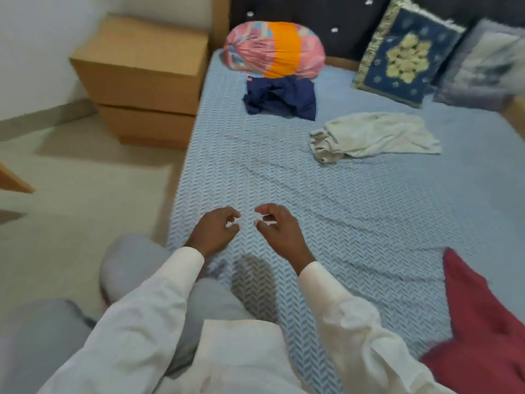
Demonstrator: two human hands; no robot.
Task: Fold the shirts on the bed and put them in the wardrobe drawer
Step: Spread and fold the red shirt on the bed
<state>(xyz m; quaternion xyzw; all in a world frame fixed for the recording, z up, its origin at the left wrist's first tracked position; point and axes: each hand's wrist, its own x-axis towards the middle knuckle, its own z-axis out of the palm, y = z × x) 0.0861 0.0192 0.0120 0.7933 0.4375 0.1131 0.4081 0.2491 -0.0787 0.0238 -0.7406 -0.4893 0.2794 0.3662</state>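
So the person's left hand (216, 228) and right hand (279, 228) hover close together just above the bed (326, 211). Fingers are loosely curled, with nothing in either one, so it looks like no shirt is picked yet.

The navy shirt (281, 98) sits crumpled up by the head end, touching the pink and orange bolster (274, 49). The white shirt (375, 135) lies bunched to its right, apart from it. A red garment (483, 322) spills in at the near right corner, closest to the right hand.

Probably smartest to drag one onto the bare stretch in front of the hands, spread it flat and smooth the sleeves out before folding, since that zigzag bedspread is soft and rippled.

Room-wise, a blue patterned cushion (406, 55) and a grey cushion (483, 64) lean on the dark headboard (341, 24). A wooden bedside cabinet (142, 78) stands left of the bed on a pale floor (85, 194). The wardrobe drawer isn't in view.
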